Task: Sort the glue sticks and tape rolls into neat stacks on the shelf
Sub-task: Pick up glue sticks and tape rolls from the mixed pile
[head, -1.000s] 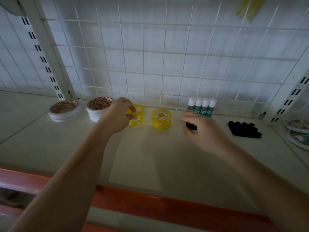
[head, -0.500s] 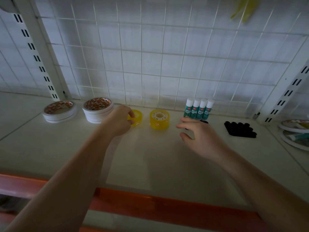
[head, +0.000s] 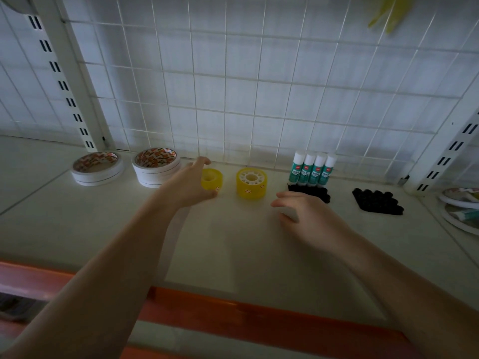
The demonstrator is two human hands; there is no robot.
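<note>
Two yellow tape roll stacks stand at the back of the white shelf (head: pixel 233 250): a small one (head: pixel 213 178) and a wider one (head: pixel 251 183). My left hand (head: pixel 185 186) reaches around the small one, with a fingertip behind it and the thumb tip by its front base, fingers spread slightly wider than the roll. Several green glue sticks with white caps (head: pixel 312 168) stand in a row on a black holder (head: pixel 320 194). My right hand (head: pixel 308 218) hovers just in front of that holder, fingers loosely curled and holding nothing I can see.
Two stacks of white tape rolls (head: pixel 97 169) (head: pixel 156 168) sit left of my left hand. A second black holder (head: pixel 377 203) lies to the right, with white plates (head: pixel 458 216) beyond it. A wire grid wall (head: pixel 246 86) backs the shelf; an orange rail (head: pixel 259 314) marks its front edge.
My left hand set the small yellow roll down on the shelf and loosened its hold. My right hand drew back from the black holder, which now lies under the glue sticks.
</note>
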